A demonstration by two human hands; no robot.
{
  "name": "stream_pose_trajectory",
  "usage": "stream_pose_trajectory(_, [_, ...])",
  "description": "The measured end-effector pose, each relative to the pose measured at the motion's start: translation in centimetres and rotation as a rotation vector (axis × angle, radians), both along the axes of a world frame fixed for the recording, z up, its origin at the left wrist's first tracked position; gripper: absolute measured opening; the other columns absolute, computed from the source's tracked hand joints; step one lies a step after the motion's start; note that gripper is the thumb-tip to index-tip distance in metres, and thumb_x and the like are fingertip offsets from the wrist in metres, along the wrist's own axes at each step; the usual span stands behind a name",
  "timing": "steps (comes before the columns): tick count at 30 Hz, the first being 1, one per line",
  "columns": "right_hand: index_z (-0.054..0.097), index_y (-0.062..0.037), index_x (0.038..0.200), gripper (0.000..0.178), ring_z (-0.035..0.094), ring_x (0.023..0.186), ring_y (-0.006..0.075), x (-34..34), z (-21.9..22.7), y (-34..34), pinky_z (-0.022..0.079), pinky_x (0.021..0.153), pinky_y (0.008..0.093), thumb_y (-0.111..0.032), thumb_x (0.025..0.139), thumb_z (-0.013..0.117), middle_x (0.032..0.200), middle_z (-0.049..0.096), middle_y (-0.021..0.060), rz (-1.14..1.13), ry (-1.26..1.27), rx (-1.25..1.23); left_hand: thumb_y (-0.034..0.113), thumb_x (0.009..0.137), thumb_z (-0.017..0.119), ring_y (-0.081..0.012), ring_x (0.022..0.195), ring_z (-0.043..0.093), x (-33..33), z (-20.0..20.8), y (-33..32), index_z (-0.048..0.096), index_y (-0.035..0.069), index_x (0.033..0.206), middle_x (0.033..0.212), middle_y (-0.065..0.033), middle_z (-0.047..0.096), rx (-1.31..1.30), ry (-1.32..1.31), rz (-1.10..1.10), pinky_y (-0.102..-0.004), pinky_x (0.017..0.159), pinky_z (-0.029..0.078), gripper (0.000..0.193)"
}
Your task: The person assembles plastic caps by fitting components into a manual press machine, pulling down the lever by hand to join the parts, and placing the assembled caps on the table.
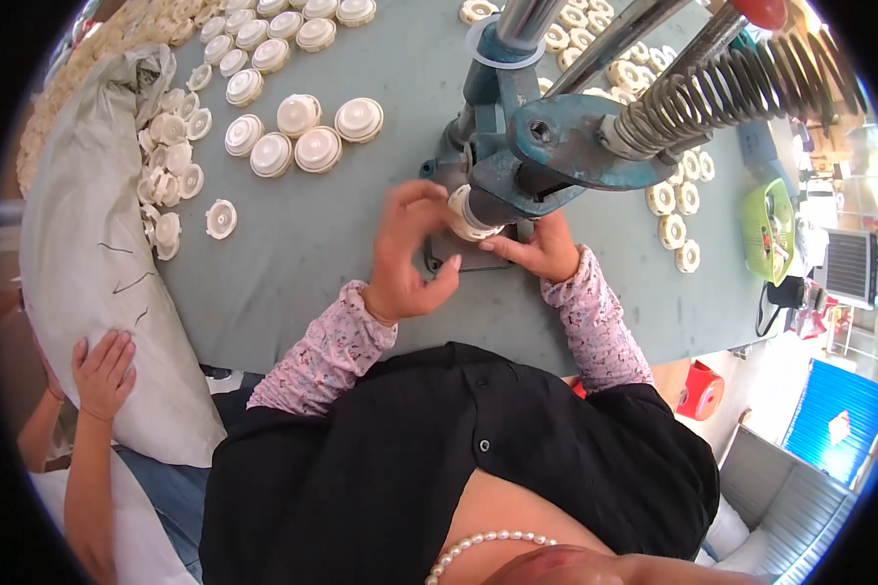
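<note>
A teal hand press (502, 166) stands on the table in front of me. A round white plastic part (470, 216) sits under its ram, above the flat base (473, 255). My left hand (408, 255) is open at the left of this part, thumb and fingers apart and slightly blurred. Its fingertips are close to the part; whether they touch it I cannot tell. On the other side is my right hand (548, 252), its thumb stretched toward the part's lower edge. The press head hides its other fingers.
Domed white parts (318, 148) stand in groups at the left, beside a heap of loose rings (171, 175). More rings (672, 231) lie right of the press's large spring (741, 93). Another person's hand (104, 373) rests on a grey sack (107, 263). A green basket (769, 232) stands far right.
</note>
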State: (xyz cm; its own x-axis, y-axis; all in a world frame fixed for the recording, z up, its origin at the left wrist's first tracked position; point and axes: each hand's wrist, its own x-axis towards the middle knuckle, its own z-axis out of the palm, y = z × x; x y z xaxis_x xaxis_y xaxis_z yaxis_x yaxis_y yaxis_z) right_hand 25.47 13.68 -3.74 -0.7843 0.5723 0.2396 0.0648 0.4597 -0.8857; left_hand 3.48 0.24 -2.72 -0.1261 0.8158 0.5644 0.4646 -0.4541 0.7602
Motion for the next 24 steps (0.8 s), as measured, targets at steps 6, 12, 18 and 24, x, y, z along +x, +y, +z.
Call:
stream_pose_trajectory(6, [0.058,-0.0018,0.145,0.075,0.05,0.144,0.0349,0.6,0.1,0.1,0.037,0.119,0.0452,-0.022,0.081,0.09,0.151,0.057,0.0177,0.027,0.003,0.05,0.026,0.074,0.093,-0.0378,0.146,0.047,0.3,-1.2,2.4,0.06,0.006,0.142,0.14,-0.0158,0.059,-0.244,-0.028,-0.069,-0.05,0.119,0.038,0.078])
stream_pose_trajectory(12, [0.063,0.0026,0.135,0.041,0.062,0.125,0.0203,3.6,2.7,1.2,0.047,0.109,0.0366,-0.001,0.096,0.071,0.131,0.069,0.011,-0.41,0.196,-0.323,0.027,0.07,0.095,-0.0352,0.15,0.045,1.3,-1.9,2.2,0.064,0.01,0.137,0.14,-0.006,0.062,-0.089,-0.028,0.077,-0.0596,0.122,0.03,0.076])
stream_pose_trajectory(18, [0.065,0.0085,0.131,0.031,0.068,0.115,0.022,4.9,10.7,3.7,0.052,0.103,0.0352,0.0,0.102,0.061,0.126,0.071,0.0161,-0.577,0.461,-0.054,0.031,0.066,0.097,-0.0334,0.152,0.042,0.1,-2.7,3.4,0.07,0.013,0.13,0.135,-0.0011,0.066,-0.074,0.047,0.028,-0.0642,0.122,0.026,0.071])
stream_pose_trajectory(24, [0.065,0.0014,0.13,0.045,0.071,0.109,0.0235,1.6,22.9,6.6,0.057,0.084,0.0334,-0.031,0.111,0.039,0.119,0.073,0.0215,-0.644,0.452,0.131,0.033,0.062,0.098,-0.0308,0.154,0.038,-1.4,-3.0,4.0,0.073,0.019,0.127,0.132,0.0025,0.068,-0.141,0.035,-0.104,-0.0629,0.124,0.021,0.071])
